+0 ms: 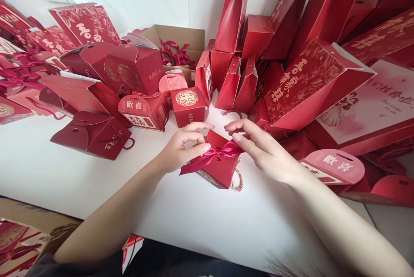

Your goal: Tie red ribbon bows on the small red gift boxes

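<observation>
A small red gift box [217, 165] with a gold cord handle stands on the white table [64, 173] in front of me. A magenta satin ribbon [211, 156] crosses its top, with one tail trailing to the lower left. My left hand [183, 146] pinches the ribbon at the knot, thumb and forefinger closed on it. My right hand [261, 147] pinches the ribbon's other loop from the right side, its other fingers stretched out.
Red paper bags and gift boxes crowd the back and both sides of the table. An open cardboard carton [176, 39] of ribbons sits at the back centre. A flat round-topped red box [333, 165] lies beside my right wrist. Another carton [22, 238] stands below the table's near-left edge.
</observation>
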`<state>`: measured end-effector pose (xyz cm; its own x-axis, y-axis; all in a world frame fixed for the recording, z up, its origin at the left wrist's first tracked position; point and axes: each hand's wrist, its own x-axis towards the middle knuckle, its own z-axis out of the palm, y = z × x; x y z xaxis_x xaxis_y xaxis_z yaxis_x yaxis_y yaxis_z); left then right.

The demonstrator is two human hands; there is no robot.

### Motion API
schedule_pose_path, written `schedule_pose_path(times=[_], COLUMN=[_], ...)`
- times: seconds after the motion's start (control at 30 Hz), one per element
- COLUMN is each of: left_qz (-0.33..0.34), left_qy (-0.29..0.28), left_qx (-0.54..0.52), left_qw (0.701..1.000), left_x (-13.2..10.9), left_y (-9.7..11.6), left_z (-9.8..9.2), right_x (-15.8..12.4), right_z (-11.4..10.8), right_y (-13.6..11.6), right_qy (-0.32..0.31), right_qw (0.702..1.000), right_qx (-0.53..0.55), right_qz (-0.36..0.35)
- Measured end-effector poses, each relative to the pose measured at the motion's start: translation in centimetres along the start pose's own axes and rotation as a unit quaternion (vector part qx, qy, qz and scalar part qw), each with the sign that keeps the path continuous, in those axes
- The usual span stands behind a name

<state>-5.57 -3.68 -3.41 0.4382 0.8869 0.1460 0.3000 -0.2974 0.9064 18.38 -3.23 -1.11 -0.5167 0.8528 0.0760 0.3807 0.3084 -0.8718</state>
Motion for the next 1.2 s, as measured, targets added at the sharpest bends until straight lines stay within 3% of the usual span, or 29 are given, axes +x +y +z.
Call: schedule_pose_path(times=[0.13,0.23,0.37,0.47,0.57,0.77,1.03,1.2], left_qz=[-0.013,-0.022,-0.009,-0.015,-0.035,-0.061,-0.095,-0.101], left_qy=[-0.013,0.025,0.082,0.106,0.121,0.107,0.114,0.116], left_qx=[-0.04,-0.052,-0.073,-0.073,-0.071,-0.087,-0.099,-0.1], left_qw=[0.999,0.998,0.994,0.992,0.989,0.989,0.984,0.983], left_x=[0.2,0.2,0.3,0.3,0.4,0.5,0.4,0.4], left_y=[-0.4,-0.4,-0.5,-0.7,-0.8,-0.9,-1.0,-1.0], left_z=[-0.5,-0.4,-0.2,-0.2,-0.2,-0.3,-0.3,-0.1], right_x=[0.1,0.3,0.4,0.2,0.2,0.6,0.5,0.3], right_z=[-1.4,-1.7,-1.3,-1.0,-0.9,-1.0,-1.3,-2.0], right_y=[0.1,0.2,0.3,0.3,0.5,1.6,1.8,1.1], right_qy=[-0.058,-0.074,-0.065,-0.11,-0.138,-0.137,-0.154,-0.064], right_qw=[0.992,0.989,0.995,0.988,0.981,0.982,0.983,0.998], right_qx=[-0.074,-0.089,-0.007,0.092,0.121,0.099,0.079,0.009], right_qz=[0.081,0.094,0.076,0.063,0.057,0.082,0.059,0.013])
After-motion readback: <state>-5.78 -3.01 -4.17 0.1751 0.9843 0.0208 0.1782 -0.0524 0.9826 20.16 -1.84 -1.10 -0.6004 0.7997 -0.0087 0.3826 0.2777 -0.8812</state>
